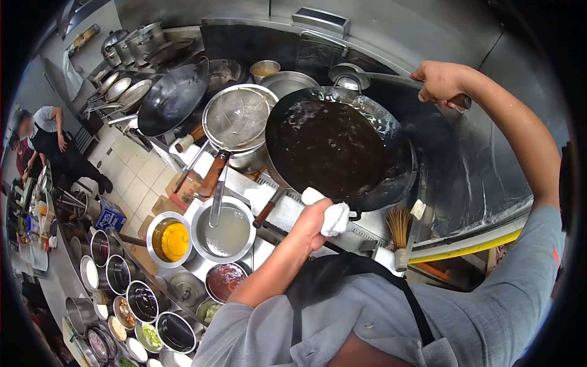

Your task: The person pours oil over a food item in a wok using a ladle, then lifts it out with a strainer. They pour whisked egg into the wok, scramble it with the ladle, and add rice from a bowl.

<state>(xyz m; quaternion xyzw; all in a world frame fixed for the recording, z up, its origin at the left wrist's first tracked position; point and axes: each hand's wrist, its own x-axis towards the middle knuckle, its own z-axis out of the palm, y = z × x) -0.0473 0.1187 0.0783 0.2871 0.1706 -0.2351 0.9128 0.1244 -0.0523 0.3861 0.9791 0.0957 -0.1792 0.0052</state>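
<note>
A large black wok (pixel 400 174) with dark liquid in it sits on the range in front of me. My left hand (pixel 313 225) is closed around a folded white cloth (pixel 335 219) at the wok's near rim; whether the cloth wraps a wok handle is hidden. On the far right, my right hand (pixel 441 84) grips the long handle of a ladle (pixel 391 78). The ladle's bowl is just beyond the wok's far rim, near a steel bowl. Left of the wok, a round mesh strainer (pixel 238 116) with a wooden handle rests over a pot.
A second wok (pixel 174 101) stands farther left. Nearer are a pot of yellow liquid (pixel 173 240), a pot of cloudy water (pixel 225 231) and several ingredient containers (pixel 143 301). A bamboo brush (pixel 399 232) lies right of my left hand. Another person (pixel 58 137) stands far left.
</note>
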